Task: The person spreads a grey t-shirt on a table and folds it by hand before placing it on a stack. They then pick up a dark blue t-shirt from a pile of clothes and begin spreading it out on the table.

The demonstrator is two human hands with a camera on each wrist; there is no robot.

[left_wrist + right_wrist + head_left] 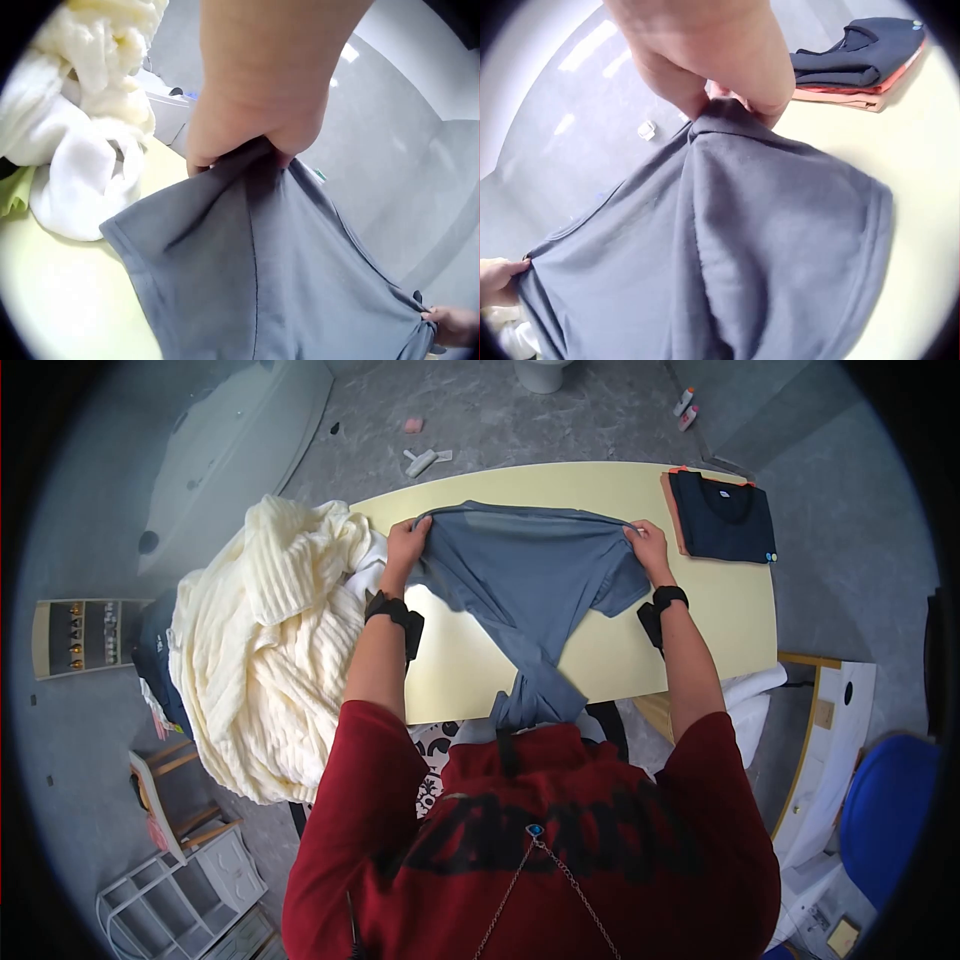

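A grey-blue shirt is stretched between both hands above the pale yellow table, its lower part twisted and hanging toward the person's waist. The left hand pinches it at one shoulder; in the left wrist view that hand has its fingertips partly hidden by cloth, with a sleeve hanging below. At the other shoulder the right hand pinches the fabric. The right wrist view shows this hand gripping bunched cloth, a sleeve drooping beside it.
A large heap of cream knitted fabric covers the table's left side. Folded dark and orange shirts lie stacked at the far right corner. Beyond the table, a white bottle and small items lie on the floor. A blue chair stands at right.
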